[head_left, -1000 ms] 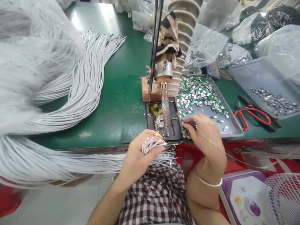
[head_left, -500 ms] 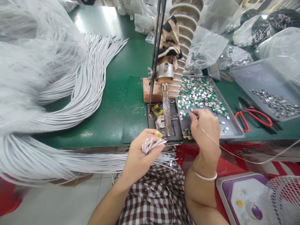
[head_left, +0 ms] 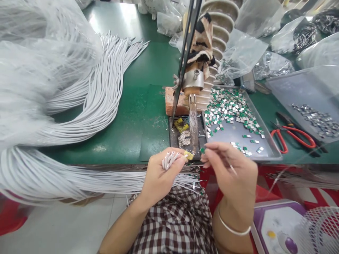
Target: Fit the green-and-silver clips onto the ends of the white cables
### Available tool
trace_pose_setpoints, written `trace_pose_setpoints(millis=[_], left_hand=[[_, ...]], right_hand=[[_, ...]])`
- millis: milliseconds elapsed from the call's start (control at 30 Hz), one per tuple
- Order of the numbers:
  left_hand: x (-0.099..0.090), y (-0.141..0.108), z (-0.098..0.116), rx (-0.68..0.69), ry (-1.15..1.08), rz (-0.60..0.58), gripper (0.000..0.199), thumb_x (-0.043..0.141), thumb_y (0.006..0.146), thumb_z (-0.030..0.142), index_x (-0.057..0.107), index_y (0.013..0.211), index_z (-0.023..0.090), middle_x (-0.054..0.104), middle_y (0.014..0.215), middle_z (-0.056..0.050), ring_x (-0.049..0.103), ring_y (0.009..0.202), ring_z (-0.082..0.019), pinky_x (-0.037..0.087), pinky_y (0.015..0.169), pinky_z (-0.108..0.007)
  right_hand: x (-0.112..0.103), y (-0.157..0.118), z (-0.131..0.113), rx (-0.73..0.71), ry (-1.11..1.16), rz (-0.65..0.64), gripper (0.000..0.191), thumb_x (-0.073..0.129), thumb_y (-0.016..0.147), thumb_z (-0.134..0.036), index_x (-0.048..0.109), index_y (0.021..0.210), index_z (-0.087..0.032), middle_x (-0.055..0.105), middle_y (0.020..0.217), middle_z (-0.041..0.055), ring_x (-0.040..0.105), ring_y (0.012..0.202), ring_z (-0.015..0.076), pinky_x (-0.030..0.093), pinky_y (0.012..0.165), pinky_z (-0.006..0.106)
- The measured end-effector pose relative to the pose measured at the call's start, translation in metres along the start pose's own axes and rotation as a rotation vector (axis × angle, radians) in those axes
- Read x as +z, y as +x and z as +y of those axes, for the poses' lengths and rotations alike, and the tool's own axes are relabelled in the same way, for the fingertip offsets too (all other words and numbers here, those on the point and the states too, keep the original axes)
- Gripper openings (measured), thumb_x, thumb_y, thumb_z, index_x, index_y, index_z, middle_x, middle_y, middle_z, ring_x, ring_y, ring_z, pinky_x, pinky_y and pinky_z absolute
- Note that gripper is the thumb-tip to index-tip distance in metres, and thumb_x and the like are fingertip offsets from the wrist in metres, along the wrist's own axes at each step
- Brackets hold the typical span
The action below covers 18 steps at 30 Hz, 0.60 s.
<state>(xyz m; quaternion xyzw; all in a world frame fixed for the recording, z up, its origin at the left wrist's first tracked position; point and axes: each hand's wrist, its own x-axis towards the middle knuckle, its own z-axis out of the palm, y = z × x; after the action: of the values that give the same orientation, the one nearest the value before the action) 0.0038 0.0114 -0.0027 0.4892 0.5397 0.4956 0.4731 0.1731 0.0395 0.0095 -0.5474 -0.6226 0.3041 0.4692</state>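
Note:
My left hand (head_left: pixel 161 173) is closed around several white cables (head_left: pixel 169 159), their cut ends poking up, with one end at its fingertips beside a yellow finger cover. Just to the right, my right hand (head_left: pixel 230 171) pinches a small green circuit board (head_left: pixel 202 150) between its fingertips. A thin wire strand (head_left: pixel 233 168) also runs through that hand. Directly above the hands, a soldering iron (head_left: pixel 193 123) points down, clamped upright over a black tray (head_left: pixel 173 141) that holds a silvery lump and yellow sponge.
A grey tray (head_left: pixel 277 153) of small boards lies right of the iron. Red-handled pliers (head_left: pixel 299 135) and another tray (head_left: pixel 288 88) with metal parts are further right. A brick (head_left: pixel 171 101) stands behind the iron. Bundled white cables (head_left: pixel 106 98) cover the left. A fan (head_left: pixel 280 222) is lower right.
My right hand has come down from the board tray towards my left hand, a small green board now showing at its fingertips. The view has shifted slightly.

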Motion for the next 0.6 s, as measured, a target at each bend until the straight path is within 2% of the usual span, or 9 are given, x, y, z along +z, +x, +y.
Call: trace_pose_setpoints(millis=[100,200,367,500,600], left_hand=[[0.003,0.001,0.006,0.028,0.003,0.009,0.016,0.061,0.088,0.020,0.067,0.074,0.017,0.076,0.082,-0.004,0.062,0.068,-0.014,0.046,0.061,-0.023],[0.005,0.003,0.009,0.067,0.004,0.039,0.015,0.060,0.086,0.015,0.067,0.072,0.017,0.078,0.087,-0.002,0.064,0.069,-0.012,0.047,0.063,-0.021],[0.005,0.006,0.011,0.093,0.030,0.059,0.015,0.060,0.084,0.013,0.067,0.072,0.018,0.076,0.081,0.002,0.063,0.065,-0.010,0.047,0.062,-0.018],[0.005,0.007,0.015,0.119,0.037,0.067,0.017,0.059,0.083,0.011,0.066,0.070,0.018,0.076,0.081,0.004,0.061,0.063,-0.008,0.046,0.060,-0.017],[0.004,0.006,0.017,0.140,0.042,0.054,0.018,0.059,0.084,0.011,0.065,0.069,0.018,0.075,0.081,0.005,0.058,0.060,-0.006,0.043,0.057,-0.016]], right_hand=[[0.016,-0.016,-0.007,-0.058,0.022,0.032,0.007,0.065,0.088,-0.018,0.070,0.090,-0.024,0.069,0.073,-0.0029,0.063,0.057,0.0096,0.054,0.058,0.023],[0.025,-0.020,-0.007,-0.098,0.008,0.062,0.010,0.064,0.088,-0.015,0.069,0.090,-0.023,0.071,0.076,-0.0028,0.063,0.059,0.0086,0.054,0.060,0.021],[0.026,-0.020,-0.005,-0.139,0.006,0.081,0.012,0.064,0.089,-0.014,0.068,0.094,-0.023,0.069,0.076,-0.0035,0.062,0.059,0.0075,0.054,0.060,0.020],[0.027,-0.021,-0.003,-0.215,-0.017,0.068,0.012,0.056,0.093,-0.015,0.066,0.095,-0.022,0.067,0.081,-0.0017,0.064,0.068,0.0081,0.055,0.066,0.021],[0.029,-0.021,0.000,-0.250,-0.016,0.190,0.019,0.049,0.097,-0.013,0.063,0.105,-0.021,0.065,0.079,-0.0022,0.062,0.063,0.0071,0.054,0.060,0.020]])
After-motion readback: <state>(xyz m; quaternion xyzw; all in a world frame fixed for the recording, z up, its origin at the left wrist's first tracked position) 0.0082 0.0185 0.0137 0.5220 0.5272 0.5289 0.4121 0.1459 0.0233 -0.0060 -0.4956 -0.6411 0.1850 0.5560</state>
